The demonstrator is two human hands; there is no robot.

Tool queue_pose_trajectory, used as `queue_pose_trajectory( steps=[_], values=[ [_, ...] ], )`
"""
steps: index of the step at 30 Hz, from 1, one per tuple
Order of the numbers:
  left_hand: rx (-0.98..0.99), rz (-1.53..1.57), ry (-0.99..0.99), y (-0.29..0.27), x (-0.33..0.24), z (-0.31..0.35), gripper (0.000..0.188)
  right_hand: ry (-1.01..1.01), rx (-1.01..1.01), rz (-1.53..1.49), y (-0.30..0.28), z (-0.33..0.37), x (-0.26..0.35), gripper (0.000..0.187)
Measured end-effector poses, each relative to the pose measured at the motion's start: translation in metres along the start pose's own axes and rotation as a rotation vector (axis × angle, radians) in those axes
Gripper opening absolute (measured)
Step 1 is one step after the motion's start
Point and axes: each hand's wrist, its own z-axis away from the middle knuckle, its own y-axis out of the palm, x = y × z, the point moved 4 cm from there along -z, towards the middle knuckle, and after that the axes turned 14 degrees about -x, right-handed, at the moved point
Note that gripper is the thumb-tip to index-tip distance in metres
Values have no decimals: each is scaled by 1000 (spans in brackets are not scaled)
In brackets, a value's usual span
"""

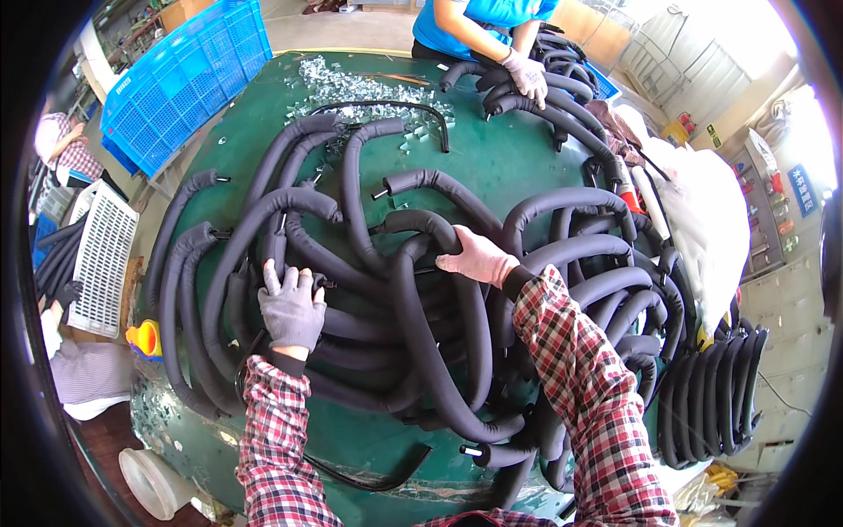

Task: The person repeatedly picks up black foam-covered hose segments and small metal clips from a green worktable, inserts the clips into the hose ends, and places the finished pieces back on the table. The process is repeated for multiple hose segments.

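Note:
Black foam-covered hoses (430, 351) lie in a tangled heap across the green table (492, 140), several with pipe ends poking out. My left hand (294, 309), in a grey glove, is closed over a foam-covered hose (275, 239) at the heap's left side; its fingertips point away from me. Farther right, my right hand (479, 256), in a pale pink glove, grips the upper bend of another hose, thumb on the left side and fingers over the top. Part of each grip is hidden by the hand itself.
Small metal clips (338, 88) are scattered at the table's far side. A blue crate (189, 88) stands at far left, a white crate (104, 263) below it. Across the table, a co-worker's gloved hand (527, 77) touches more hoses. Bundled hoses (711, 395) hang at right.

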Motion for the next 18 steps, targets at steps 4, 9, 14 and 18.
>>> queue_pose_trajectory(
  steps=[4, 9, 14, 18],
  values=[
    [-16, -15, -9, -8, 2, 18, 42, 33, 93, 126, 2, 4, 9, 75],
    [48, -21, 51, -25, 7, 9, 43, -103, 38, 161, -4, 0, 10, 69],
    [-58, 135, 85, -38, 9, -23, 46, -161, -60, 125, -15, -20, 11, 58],
    [-251, 468, -5, -27, 7, -44, 43, -127, -103, 26, -6, -19, 0, 58]
  ],
)
